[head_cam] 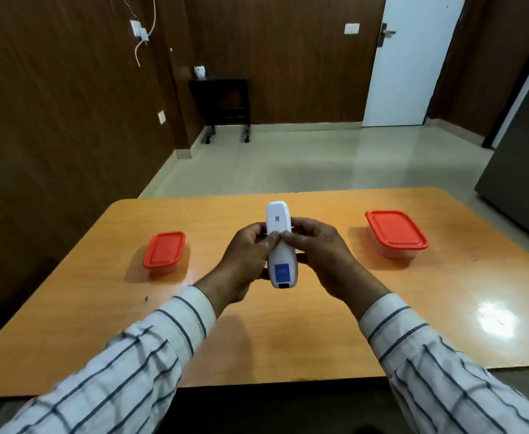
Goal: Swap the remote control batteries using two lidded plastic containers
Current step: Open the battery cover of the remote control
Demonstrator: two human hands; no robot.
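A white remote control (280, 258) is held back side up above the middle of the table, with a blue label near its lower end. My left hand (246, 261) grips its left side and my right hand (322, 255) grips its right side. Both thumbs press together on the back of the remote, about midway along it. A small clear plastic container with an orange lid (164, 249) stands on the table to the left. A larger clear container with an orange lid (396, 229) stands to the right. Both lids are on.
The orange wooden table (288, 333) ends close to my body and about a hand's length beyond the remote. Past it lie a pale tiled floor, a small black side table (222, 101) against the wood wall, and a white door (410, 61).
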